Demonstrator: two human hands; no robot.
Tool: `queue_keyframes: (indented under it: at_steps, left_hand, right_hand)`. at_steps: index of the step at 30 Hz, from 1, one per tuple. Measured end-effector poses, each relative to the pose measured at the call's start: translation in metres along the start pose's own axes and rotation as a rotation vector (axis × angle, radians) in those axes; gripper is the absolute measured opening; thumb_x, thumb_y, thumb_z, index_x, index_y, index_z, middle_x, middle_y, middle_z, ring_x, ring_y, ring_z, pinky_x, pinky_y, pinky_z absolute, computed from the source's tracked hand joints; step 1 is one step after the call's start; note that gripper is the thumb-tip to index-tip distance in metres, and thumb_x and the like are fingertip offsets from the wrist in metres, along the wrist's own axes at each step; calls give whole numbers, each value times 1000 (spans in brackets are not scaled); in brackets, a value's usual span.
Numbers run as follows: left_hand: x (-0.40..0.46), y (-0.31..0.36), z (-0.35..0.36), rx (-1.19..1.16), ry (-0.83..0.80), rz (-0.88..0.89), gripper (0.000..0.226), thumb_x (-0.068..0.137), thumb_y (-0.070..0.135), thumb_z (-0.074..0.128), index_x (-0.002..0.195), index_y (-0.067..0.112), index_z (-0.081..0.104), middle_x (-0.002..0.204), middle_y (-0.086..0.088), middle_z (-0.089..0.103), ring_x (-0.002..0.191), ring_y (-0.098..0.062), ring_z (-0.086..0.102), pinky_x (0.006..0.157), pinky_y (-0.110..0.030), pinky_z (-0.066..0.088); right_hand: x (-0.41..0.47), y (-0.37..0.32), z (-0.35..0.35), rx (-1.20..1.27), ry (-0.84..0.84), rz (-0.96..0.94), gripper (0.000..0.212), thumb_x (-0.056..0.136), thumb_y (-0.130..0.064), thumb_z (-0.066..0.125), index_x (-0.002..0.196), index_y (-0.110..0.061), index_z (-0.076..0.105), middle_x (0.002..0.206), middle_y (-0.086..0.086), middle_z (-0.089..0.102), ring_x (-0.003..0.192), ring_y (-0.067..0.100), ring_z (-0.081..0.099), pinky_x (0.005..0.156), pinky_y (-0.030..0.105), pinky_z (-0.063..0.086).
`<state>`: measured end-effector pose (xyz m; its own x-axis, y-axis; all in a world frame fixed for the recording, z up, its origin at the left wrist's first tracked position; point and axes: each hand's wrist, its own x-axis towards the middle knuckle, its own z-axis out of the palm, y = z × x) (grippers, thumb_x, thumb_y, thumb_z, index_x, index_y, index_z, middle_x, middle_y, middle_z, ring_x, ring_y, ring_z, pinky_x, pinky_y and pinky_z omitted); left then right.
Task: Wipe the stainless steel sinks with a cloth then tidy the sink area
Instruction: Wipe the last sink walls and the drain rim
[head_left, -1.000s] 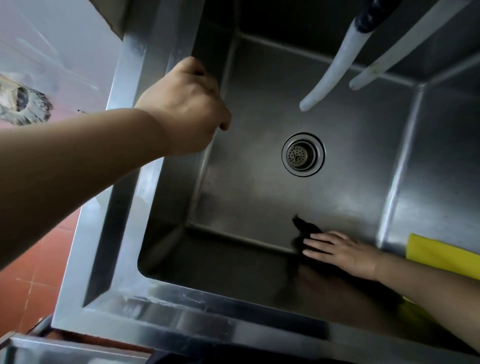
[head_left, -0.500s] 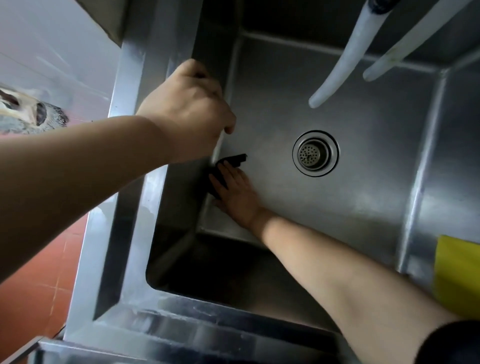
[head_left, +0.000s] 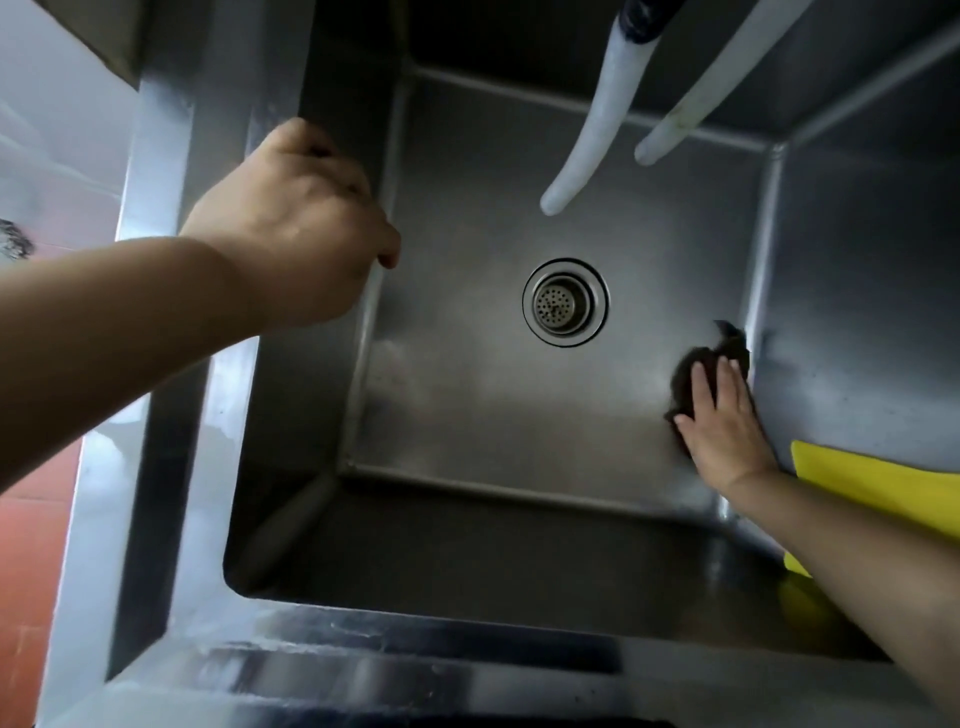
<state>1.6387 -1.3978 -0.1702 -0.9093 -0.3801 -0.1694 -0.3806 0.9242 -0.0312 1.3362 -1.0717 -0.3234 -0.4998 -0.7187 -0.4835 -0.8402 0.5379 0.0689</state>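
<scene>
Your right hand (head_left: 724, 421) lay flat, fingers straight and close together, and pressed a dark cloth (head_left: 698, 371) against the floor of the stainless steel sink (head_left: 467, 415), right where the floor met the right-hand wall. Most of the cloth was hidden under your palm; only its crumpled far edge and one pointed corner showed beyond the fingertips, and its colour was hard to tell in the dim basin, perhaps black or dark brown.

Your left hand (head_left: 291, 228) rested on the sink's left rim with its fingers curled over the edge; the fingertips were out of sight on the inner side, so how tightly they held the rim could not be told.

The round drain strainer (head_left: 565, 302) sat in the middle of the floor, well apart from the cloth. Two pale hoses (head_left: 587, 140) hung down over the far half of the basin, their upper ends cut off by the top of the frame.

A yellow object (head_left: 878, 486) lay at the right side behind your forearm, partly covered and cut off by the frame edge, so what it was could not be made out.
</scene>
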Motion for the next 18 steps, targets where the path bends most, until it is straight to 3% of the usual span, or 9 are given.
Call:
queue_keyframes:
  at_steps: [3,5,8,11,15,18]
  left_hand:
    - [0,0,1,11,3,5,28,78,14,60,100,27,72,103,-4,71,109,-26,59,101,-39,28]
    - [0,0,1,4,9,13,29,77,13,59,99,25,72,101,-4,72,108,-26,59,100,-39,27]
    - [0,-1,3,2,18,16,29,76,12,59,99,25,72,100,-4,72,106,-26,60,99,-38,25]
    - [1,-2,4,3,17,21,30,76,13,58,100,26,71,101,-3,72,106,-26,59,99,-36,23]
    - [2,-2,6,8,27,17,30,78,14,57,101,26,71,102,-3,72,108,-25,58,100,-36,23]
    - [1,-2,6,20,19,18,30,79,14,56,102,27,71,102,-3,71,108,-25,58,100,-37,23]
  right_hand:
    - [-5,-16,9,12,-5,101,71,91,-19,55,146,4,16,150,35,7,141,46,3,116,46,0]
    - [-13,-30,15,37,-20,72,72,93,-22,49,148,0,8,152,30,-3,142,42,-6,115,42,-7]
    - [-30,-55,26,68,-93,-177,69,97,-18,41,149,-7,-3,151,18,-24,139,32,-27,109,32,-22]
    - [-35,-99,34,71,-126,-517,66,97,-9,37,150,-17,-1,153,7,-22,132,25,-37,107,31,-25]
    - [-24,-168,34,15,-158,-877,70,93,-1,40,151,-20,4,156,7,-12,139,25,-23,106,33,-26]
    - [-17,-220,33,11,-198,-1108,57,95,-6,40,148,-17,23,157,11,9,145,31,2,114,43,-3]
